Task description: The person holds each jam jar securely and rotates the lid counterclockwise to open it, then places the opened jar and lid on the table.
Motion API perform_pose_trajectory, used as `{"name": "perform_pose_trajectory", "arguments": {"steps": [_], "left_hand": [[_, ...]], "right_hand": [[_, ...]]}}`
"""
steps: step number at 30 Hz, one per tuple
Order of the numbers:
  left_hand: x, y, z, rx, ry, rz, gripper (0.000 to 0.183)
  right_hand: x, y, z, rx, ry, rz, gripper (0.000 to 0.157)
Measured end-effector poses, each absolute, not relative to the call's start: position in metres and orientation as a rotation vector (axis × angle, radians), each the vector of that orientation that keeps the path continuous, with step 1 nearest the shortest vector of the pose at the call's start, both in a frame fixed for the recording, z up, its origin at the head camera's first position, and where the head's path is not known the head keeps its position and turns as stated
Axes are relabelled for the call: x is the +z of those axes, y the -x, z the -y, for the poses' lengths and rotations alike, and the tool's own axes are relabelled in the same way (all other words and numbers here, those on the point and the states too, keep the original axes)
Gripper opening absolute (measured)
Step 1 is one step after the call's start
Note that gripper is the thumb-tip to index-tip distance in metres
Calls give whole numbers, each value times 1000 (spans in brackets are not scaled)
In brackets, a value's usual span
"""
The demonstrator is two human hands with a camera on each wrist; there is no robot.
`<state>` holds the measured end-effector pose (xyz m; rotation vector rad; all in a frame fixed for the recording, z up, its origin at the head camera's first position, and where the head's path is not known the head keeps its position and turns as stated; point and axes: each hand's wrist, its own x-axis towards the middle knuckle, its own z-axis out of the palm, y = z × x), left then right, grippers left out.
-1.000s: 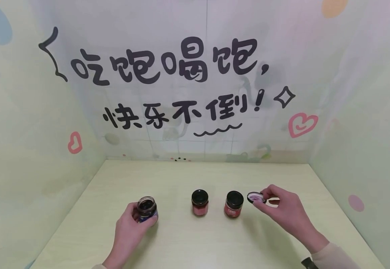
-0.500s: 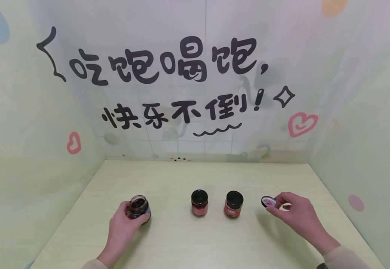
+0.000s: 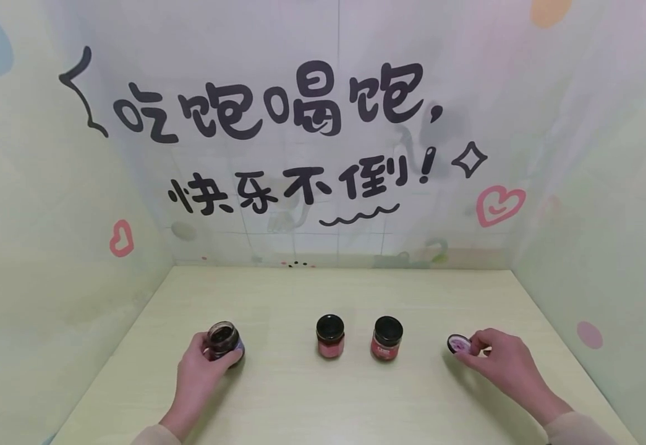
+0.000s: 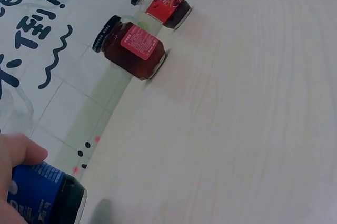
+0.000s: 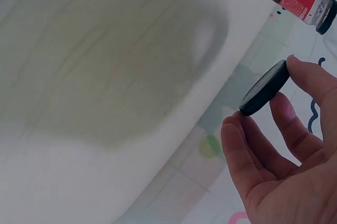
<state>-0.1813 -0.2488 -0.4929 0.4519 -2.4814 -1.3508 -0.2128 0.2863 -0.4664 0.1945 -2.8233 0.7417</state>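
On the left, my left hand (image 3: 200, 368) grips an uncapped glass jar (image 3: 224, 337) round its side. Its mouth faces up with a slight tilt, and dark contents show inside. A blue label (image 4: 37, 190) on that jar appears in the left wrist view. Over at the right, my right hand (image 3: 503, 358) pinches a black jar lid (image 3: 459, 344) at its edge between thumb and fingers. The lid's pale, purple-stained inner face shows in the head view. In the right wrist view the lid (image 5: 265, 88) is held above the table, its dark rim seen edge-on.
Two capped jars with black lids stand upright between the hands: a reddish jar (image 3: 331, 337) and a red-labelled jar (image 3: 386, 339). They rest on a pale wooden table (image 3: 300, 402). A printed backdrop (image 3: 278, 241) closes off the back and both sides.
My left hand has moved left with the open jar. My right hand has carried the lid right and slightly down, away from the red-labelled jar. The two capped jars have stayed put.
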Motion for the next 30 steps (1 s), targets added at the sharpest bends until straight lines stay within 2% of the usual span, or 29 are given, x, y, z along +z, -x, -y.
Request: {"name": "perform_pose_trajectory", "arguments": {"steps": [23,30], "left_hand": [[-505,184,258,-1432,-411,2451,67],[-509,185,262,-1431,-404,2452,68]], "right_hand": [[-483,215,-295,634,-226,2912,33],[-483,215,-294,603,-275,2930,40]]}}
